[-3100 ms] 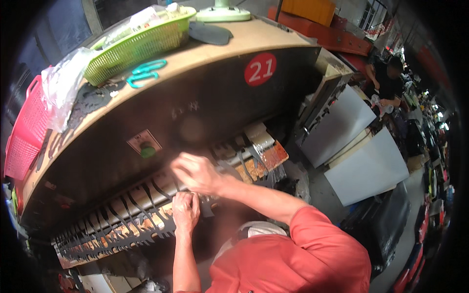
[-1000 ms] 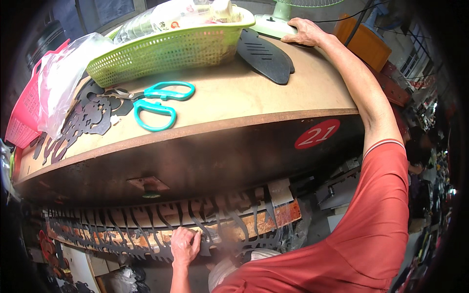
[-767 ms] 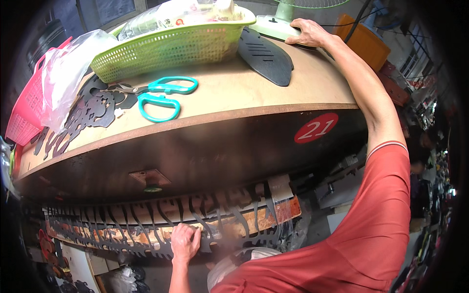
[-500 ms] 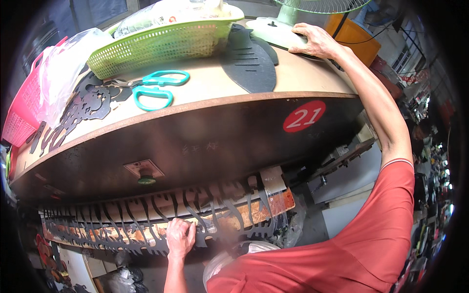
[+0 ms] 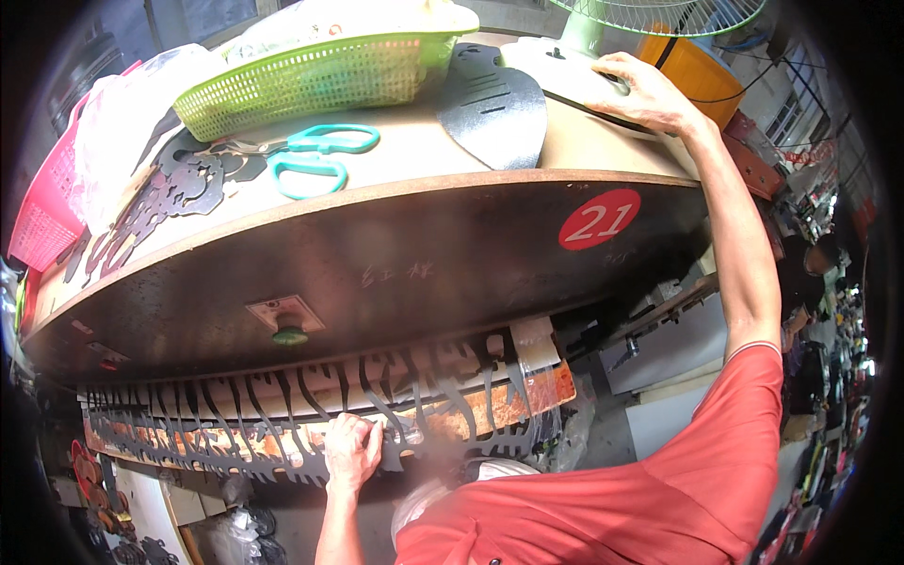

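Note:
My left hand (image 5: 353, 450) is closed at the near edge of a long black cut-out sheet (image 5: 459, 403) with slanting strips. The sheet lies across a worn board below the tabletop; the fingertips are partly hidden. On the table's far right, my right hand (image 5: 648, 94) grips the pale base of a green desk fan (image 5: 546, 62), fingers on top and thumb low at the side. Beside the base lies a dark oval sheet (image 5: 504, 118) with slits. Teal-handled scissors (image 5: 318, 141) lie further left, their blades near black cut-out scraps (image 5: 188, 184).
A green perforated basket (image 5: 311, 87) holding plastic bags stands at the back. At the left is a pink basket (image 5: 45, 221) with clear plastic over it. A green knob (image 5: 290, 335) sticks out below the table's dark front panel (image 5: 471, 245), which carries a red round sticker (image 5: 600, 219).
The fan base has slid a little right with my right hand, uncovering more of the dark oval sheet. My left hand stays at the cut-out sheet. The whole view has shifted slightly.

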Motion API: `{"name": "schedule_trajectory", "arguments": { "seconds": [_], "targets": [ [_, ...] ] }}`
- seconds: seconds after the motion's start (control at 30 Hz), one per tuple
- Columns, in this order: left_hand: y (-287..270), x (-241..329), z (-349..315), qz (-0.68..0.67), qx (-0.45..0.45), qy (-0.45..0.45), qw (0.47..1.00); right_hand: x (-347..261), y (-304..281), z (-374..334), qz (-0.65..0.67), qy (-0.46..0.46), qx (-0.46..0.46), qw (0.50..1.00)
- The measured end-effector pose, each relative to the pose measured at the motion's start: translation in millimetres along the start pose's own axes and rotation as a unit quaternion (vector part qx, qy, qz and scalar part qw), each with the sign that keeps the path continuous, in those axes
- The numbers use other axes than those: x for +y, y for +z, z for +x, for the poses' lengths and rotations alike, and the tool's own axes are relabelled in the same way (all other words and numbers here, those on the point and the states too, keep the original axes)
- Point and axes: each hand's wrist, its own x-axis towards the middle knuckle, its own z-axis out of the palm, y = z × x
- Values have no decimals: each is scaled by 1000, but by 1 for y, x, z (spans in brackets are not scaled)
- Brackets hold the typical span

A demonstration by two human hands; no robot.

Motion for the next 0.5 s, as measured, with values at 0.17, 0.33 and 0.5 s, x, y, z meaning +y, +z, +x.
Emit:
{"name": "schedule_trajectory", "arguments": {
  "seconds": [0.17,0.33,0.5],
  "targets": [
    [1,0,0,11,-6,0,1000,-79,11,-15,162,-63,101,980],
    [3,-3,-5,6,-12,-8,1000,-140,21,-7,-98,-59,37,993],
    [6,-4,-2,28,-13,-19,999,-141,5,9,-101,-9,-68,993]
  ]
}}
